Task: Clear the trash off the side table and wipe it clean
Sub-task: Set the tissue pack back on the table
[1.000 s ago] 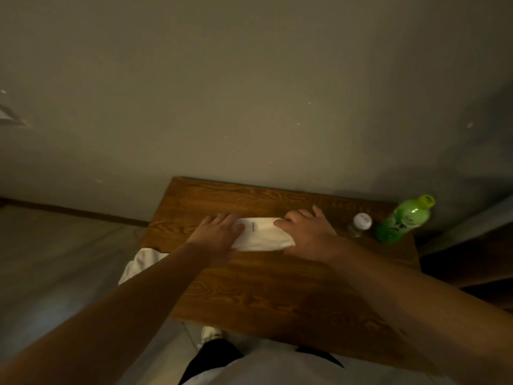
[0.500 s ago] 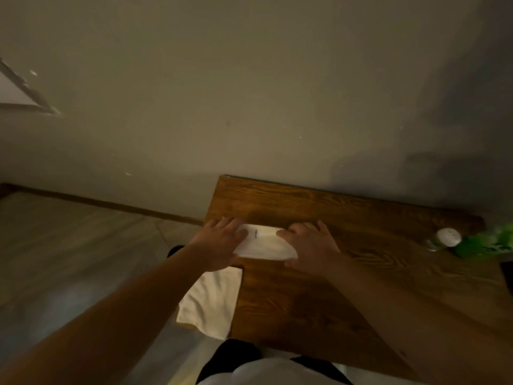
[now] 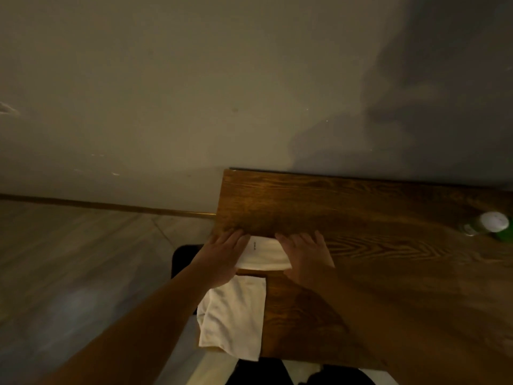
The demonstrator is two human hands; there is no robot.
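Note:
A dark wooden side table stands against the wall. A white cloth lies folded near the table's left edge, and a long part of it hangs down over that edge. My left hand presses flat on the cloth's left end, at the table's edge. My right hand presses flat on the cloth's right end, fingers spread. Both palms are down on the cloth; the cloth's middle shows between them.
A small jar with a white cap stands at the table's far right, with a bit of a green bottle cut off by the frame. A dark object sits on the floor left of the table. Grey wall behind, tiled floor left.
Both hands have slid the cloth leftward across the table to its left edge. More cloth now hangs over the side. The view has turned left, pushing the bottle out of frame.

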